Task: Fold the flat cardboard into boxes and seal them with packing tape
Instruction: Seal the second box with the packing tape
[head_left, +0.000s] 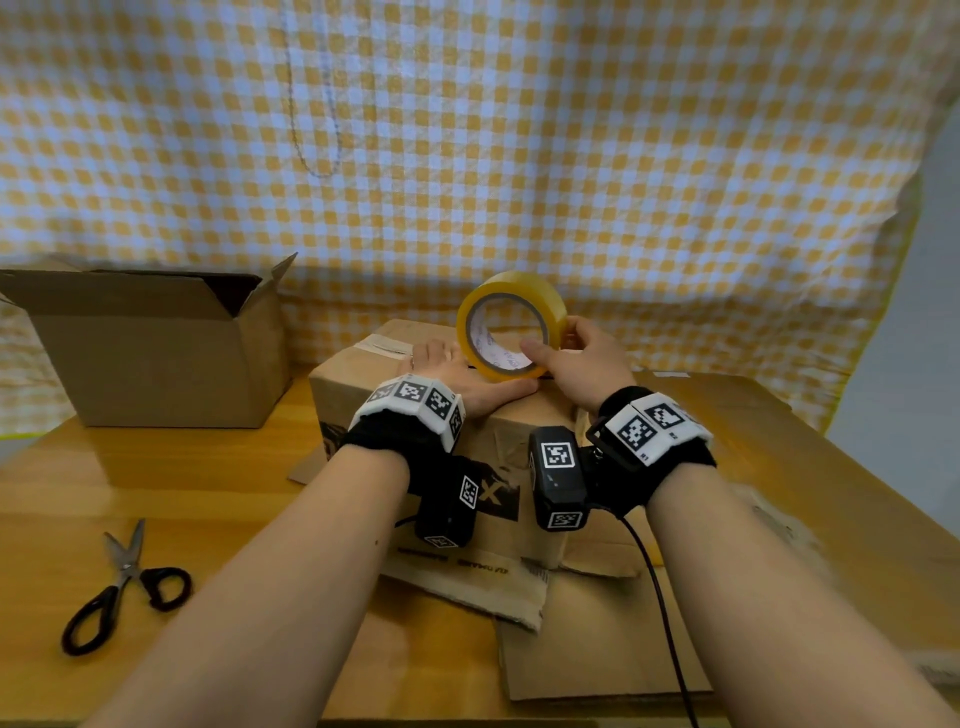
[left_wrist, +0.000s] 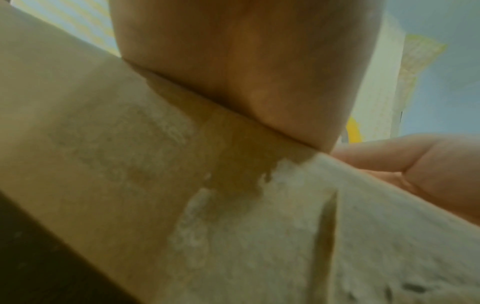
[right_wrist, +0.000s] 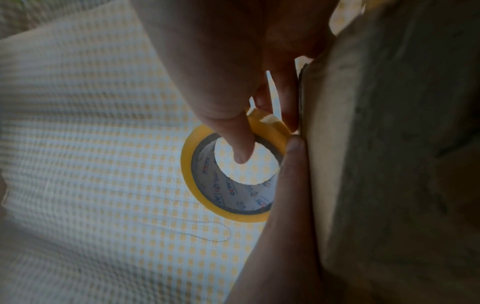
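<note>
A closed brown cardboard box (head_left: 410, 410) stands in the middle of the wooden table. My left hand (head_left: 457, 371) lies flat on its top, fingers straight and pressing along the flap seam; the left wrist view shows its palm on the box (left_wrist: 116, 164). A yellow roll of packing tape (head_left: 511, 325) stands upright on the box top, just right of that hand. My right hand (head_left: 566, 348) grips the roll, thumb inside the core and fingers round the outer rim. In the right wrist view the tape roll (right_wrist: 207, 195) sits against the box edge (right_wrist: 389, 164).
An open cardboard box (head_left: 156, 348) with raised flaps stands at the back left. Black-handled scissors (head_left: 124, 587) lie at the front left. Flat cardboard sheets (head_left: 779, 467) lie under and right of the box. A checked yellow cloth (head_left: 519, 156) hangs behind.
</note>
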